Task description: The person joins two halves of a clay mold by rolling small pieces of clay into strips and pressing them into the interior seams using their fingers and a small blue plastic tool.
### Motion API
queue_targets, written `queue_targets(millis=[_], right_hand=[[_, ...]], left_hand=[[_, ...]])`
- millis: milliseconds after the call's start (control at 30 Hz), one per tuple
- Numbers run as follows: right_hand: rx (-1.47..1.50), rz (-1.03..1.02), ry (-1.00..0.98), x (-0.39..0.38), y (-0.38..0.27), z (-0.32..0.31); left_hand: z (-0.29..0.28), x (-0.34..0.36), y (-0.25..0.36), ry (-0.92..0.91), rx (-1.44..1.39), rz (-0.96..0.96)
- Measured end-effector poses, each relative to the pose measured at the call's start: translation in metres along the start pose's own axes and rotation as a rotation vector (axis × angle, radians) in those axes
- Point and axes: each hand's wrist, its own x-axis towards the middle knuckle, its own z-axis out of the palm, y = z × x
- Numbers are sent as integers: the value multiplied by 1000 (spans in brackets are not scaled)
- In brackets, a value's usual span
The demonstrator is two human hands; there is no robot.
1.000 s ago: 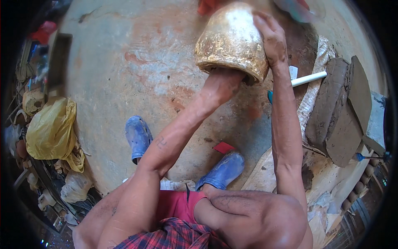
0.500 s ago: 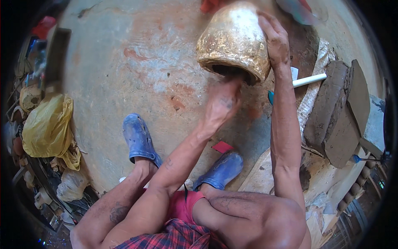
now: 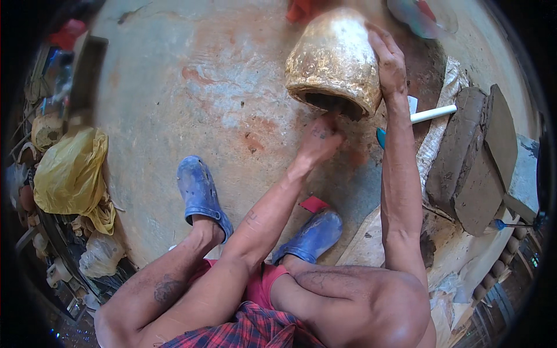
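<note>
A hollow, bell-shaped pot [image 3: 333,64] with a patchy gold surface is tipped so that its dark opening faces me. My right hand [image 3: 390,61] presses along its right side, fingers reaching up over the wall and steadying it. At the lower rim, my left hand [image 3: 321,139] is closed in a loose fist, with its fingertips hidden near the opening. I cannot make out what those fingers hold, if anything. Behind my right forearm, a white tube [image 3: 432,113] and a small teal piece [image 3: 380,137] show in part.
Grey-brown clay slabs [image 3: 458,145] lean together on the right, beside a pale woven strip [image 3: 436,139]. A yellow plastic bag [image 3: 72,174] sits among clutter on the left. My blue clogs [image 3: 199,191] stand on the stained floor, near a small red piece [image 3: 314,204].
My left hand has drawn slightly down and right, out from the opening, and is less blurred. The pot and my right hand appear a little further right and lower in view.
</note>
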Motion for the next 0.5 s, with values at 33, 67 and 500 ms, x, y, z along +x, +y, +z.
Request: queue_targets(millis=[33, 67, 500], right_hand=[[-1, -6, 2, 0, 2, -2], [-18, -5, 6, 0, 4, -4], [-175, -41, 41, 2, 7, 3]], left_hand=[[0, 2, 2, -148, -239, -156], [2, 0, 6, -148, -237, -150], [0, -10, 43, -398, -920, -234]])
